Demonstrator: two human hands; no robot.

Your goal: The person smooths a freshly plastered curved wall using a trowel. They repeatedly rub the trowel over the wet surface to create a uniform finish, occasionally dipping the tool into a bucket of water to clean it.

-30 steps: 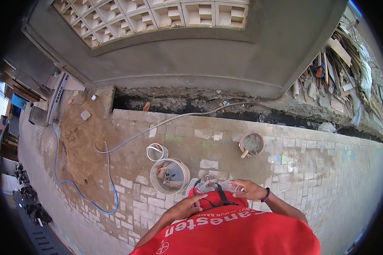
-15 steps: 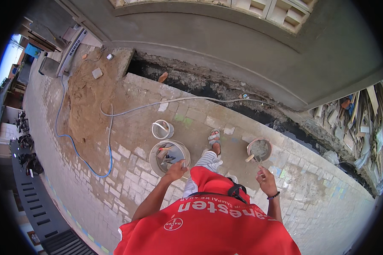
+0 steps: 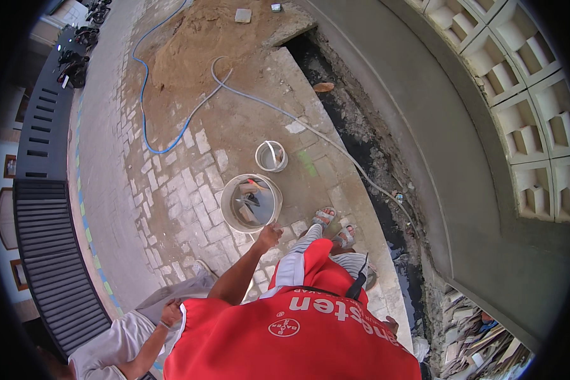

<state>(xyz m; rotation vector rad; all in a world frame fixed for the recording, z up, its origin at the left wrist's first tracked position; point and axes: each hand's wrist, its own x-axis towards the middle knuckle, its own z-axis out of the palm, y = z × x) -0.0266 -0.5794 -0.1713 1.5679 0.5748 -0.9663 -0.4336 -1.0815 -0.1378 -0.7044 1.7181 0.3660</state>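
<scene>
My left hand [image 3: 271,236] hangs beside the near rim of a large pale bucket [image 3: 227,206]. Its fingers are loosely bent and apart, with nothing visible in them; whether they touch the rim I cannot tell. Greyish water fills part of the bucket, and hand tools [image 3: 249,197], one with a red-orange part, lie in it. Just beyond stands a smaller white bucket [image 3: 259,158] with a handle. My right hand [image 3: 391,325] shows only in part past the edge of my red shirt; its fingers are mostly hidden.
At lower left another person in light clothes [image 3: 130,335] is close to me, one hand [image 3: 171,311] near my side. An open drain [image 3: 367,149] runs along the grey wall [image 3: 418,107] on my right. A hose [image 3: 304,125] crosses the paving near a sand pile [image 3: 193,47].
My view has turned left, and another person has come into it at lower left. The mortar bucket on the right has dropped from sight. My right hand is now mostly hidden by the shirt.
</scene>
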